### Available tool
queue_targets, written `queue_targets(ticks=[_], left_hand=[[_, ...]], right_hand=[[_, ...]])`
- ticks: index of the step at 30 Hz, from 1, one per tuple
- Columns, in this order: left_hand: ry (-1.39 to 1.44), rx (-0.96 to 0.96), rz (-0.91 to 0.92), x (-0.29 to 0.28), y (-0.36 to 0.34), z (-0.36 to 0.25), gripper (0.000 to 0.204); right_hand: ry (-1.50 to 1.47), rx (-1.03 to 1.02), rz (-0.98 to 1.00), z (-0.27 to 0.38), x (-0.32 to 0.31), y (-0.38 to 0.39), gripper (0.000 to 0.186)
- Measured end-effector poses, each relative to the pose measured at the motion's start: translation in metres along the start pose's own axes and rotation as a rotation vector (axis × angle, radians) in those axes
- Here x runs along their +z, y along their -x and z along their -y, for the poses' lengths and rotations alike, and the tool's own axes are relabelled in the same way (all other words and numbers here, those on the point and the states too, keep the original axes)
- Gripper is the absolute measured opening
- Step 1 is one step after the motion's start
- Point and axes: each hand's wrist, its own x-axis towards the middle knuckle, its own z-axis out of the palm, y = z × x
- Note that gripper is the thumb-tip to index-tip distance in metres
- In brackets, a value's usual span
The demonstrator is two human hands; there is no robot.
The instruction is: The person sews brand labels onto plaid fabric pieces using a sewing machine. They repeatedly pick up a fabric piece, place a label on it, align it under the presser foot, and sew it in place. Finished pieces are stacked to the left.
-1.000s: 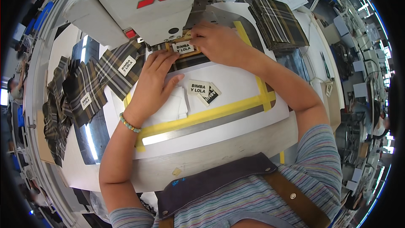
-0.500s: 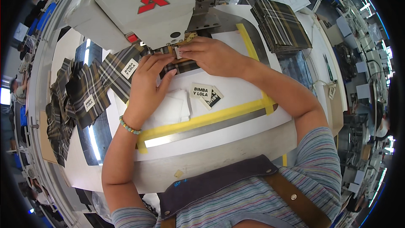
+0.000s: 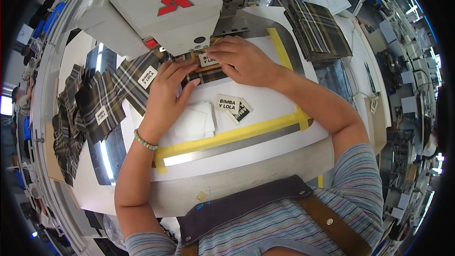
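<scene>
My right hand (image 3: 244, 62) has its fingers bent at a small white label (image 3: 204, 60) with dark print, gripping its right side. The label lies within a narrow orange-brown frame (image 3: 208, 68) over dark plaid fabric (image 3: 213, 76), right below the sewing machine head (image 3: 166, 23). Flat on the fabric left of the frame rests my left hand (image 3: 166, 96), fingers stretched out, thumb apart, holding nothing. Two loose labels, a white one (image 3: 227, 103) and a partly covered dark one (image 3: 242, 110), overlap on the white sheet nearer to me. The needle area is partly hidden.
Plaid pieces with labels (image 3: 97, 106) pile up at the left. A stack of plaid pieces (image 3: 320, 31) stands at the far right. White squares (image 3: 194, 121) lie beside my left wrist. Yellow tape (image 3: 232, 136) borders the white sheet. Scissors (image 3: 368, 77) lie at the right.
More of the label's printed face now shows under my right fingers, lying in the frame. My right hand has shifted slightly to the right. My left hand keeps its place on the fabric.
</scene>
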Motion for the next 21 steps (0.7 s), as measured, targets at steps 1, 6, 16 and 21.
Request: queue_targets(ticks=[1, 6, 16, 21], left_hand=[[-0.004, 0.009, 0.008, 0.0, 0.0, 0.0, 0.034], [-0.034, 0.081, 0.102, 0.006, 0.0, 0.003, 0.037], [-0.028, 0.06, 0.097, 0.001, 0.001, -0.008, 0.04], [-0.189, -0.012, 0.046, 0.0, 0.007, 0.005, 0.042]], right_hand=[[0.023, -0.015, -0.009, -0.002, 0.001, 0.0, 0.025], [0.059, -0.092, 0.058, -0.002, 0.001, 0.001, 0.03], [-0.127, -0.029, 0.058, -0.005, 0.005, 0.003, 0.026], [-0.041, -0.028, 0.072, -0.001, 0.004, 0.001, 0.029]])
